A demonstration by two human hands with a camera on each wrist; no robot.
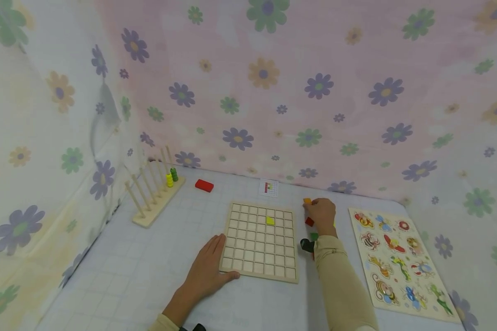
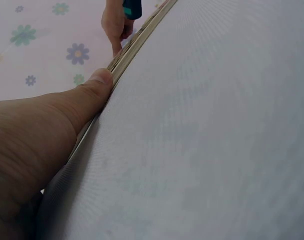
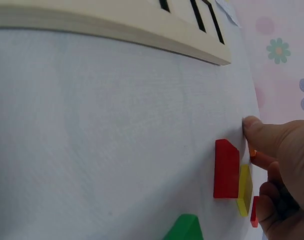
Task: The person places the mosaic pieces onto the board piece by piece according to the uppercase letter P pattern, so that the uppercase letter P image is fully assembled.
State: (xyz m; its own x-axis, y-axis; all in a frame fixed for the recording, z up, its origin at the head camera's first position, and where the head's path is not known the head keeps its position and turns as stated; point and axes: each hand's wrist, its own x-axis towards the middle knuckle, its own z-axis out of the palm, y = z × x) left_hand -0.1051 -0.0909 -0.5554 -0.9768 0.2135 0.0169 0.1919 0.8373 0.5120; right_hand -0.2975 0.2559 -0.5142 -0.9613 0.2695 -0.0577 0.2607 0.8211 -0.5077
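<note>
A square wooden grid board [image 1: 258,241] lies flat in the middle of the table, with one yellow tile [image 1: 270,220] in its upper part. My left hand [image 1: 207,269] rests at its lower left corner, fingers straight along the left side, thumb [image 2: 99,82] against the near edge. Right of the board, my right hand [image 1: 324,215] pinches a small orange tile [image 1: 307,201] between thumb and forefinger, partly hidden in the right wrist view. Close to this hand lie a red block [image 3: 226,170], a yellow block [image 3: 245,190], a green block [image 3: 185,229] and a smaller red piece [image 3: 254,212].
A wooden peg stand [image 1: 159,202] with yellow and green beads is at the left. A red block [image 1: 205,185] lies at the back, and a small printed grid card [image 1: 269,187] sits behind the board. On the right is an insect picture puzzle [image 1: 401,264]. Flowered cloth walls enclose the table.
</note>
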